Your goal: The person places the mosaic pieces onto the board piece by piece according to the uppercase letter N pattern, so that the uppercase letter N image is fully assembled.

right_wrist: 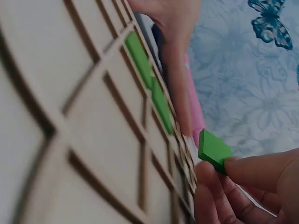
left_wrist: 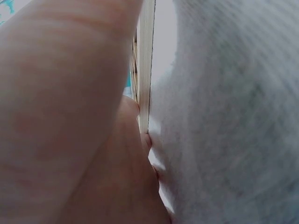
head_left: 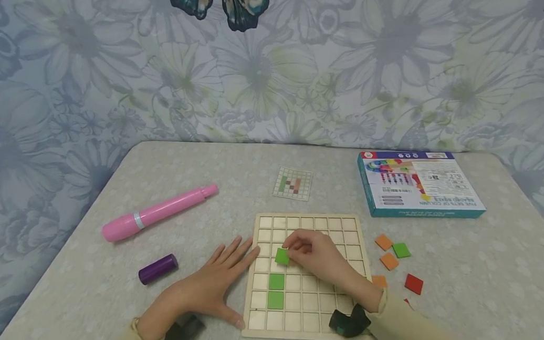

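A wooden grid board lies on the table, with two green square tiles set in cells of its second column. My right hand pinches another green tile between thumb and fingers, just above the board and further up that column. In the right wrist view the held tile is tilted and apart from the grid. My left hand rests spread at the board's left side, its fingertips and thumb touching the edge. Close by the right forearm lie loose orange tiles, a green tile and a red tile.
A small pattern card lies beyond the board. At the back right is a flat game box. On the left are a pink marker-shaped tube and a purple cap. A flowered cloth hangs behind the table.
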`<state>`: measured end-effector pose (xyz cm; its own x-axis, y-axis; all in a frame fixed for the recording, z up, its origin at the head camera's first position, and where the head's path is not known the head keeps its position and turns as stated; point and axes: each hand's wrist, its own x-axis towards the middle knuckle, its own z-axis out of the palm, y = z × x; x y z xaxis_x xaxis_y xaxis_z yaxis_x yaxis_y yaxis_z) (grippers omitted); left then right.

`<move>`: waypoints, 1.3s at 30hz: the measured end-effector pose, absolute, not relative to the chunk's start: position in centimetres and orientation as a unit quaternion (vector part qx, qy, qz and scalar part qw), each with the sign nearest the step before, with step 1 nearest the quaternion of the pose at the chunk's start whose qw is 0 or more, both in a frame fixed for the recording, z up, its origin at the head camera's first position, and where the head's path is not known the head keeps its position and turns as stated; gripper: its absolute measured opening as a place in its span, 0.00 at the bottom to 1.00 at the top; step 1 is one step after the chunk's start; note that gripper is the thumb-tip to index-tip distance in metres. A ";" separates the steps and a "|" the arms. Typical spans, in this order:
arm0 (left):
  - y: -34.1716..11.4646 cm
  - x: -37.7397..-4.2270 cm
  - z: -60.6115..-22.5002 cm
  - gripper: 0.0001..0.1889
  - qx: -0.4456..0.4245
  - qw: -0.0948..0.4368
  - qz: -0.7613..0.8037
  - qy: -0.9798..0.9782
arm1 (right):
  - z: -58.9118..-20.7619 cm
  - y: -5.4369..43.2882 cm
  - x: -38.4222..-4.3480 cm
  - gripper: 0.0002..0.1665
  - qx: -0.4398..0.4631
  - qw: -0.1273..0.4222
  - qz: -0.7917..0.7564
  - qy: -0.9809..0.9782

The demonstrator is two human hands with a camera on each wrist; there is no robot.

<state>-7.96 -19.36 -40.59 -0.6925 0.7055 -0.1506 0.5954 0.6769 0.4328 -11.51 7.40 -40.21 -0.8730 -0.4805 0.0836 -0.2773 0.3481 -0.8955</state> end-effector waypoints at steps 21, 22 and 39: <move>-19.2 -7.9 -40.1 0.67 0.361 0.156 0.182 0.901 | -40.9 6.1 -10.9 0.06 -0.289 0.024 -0.408 0.866; -19.2 -7.9 -40.1 0.67 0.361 0.155 0.183 0.901 | -41.0 6.0 -10.9 0.06 -0.289 0.021 -0.402 0.869; -19.4 -8.0 -40.9 0.68 0.369 0.143 0.196 0.897 | -37.6 14.4 -11.6 0.05 -0.226 0.039 -0.431 0.873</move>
<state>-7.95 -19.37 -40.89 -0.6873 0.7178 -0.1113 0.6059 0.6511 0.4571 -11.63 14.37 -37.61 -0.8952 -0.4273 0.1270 -0.3603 0.5259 -0.7704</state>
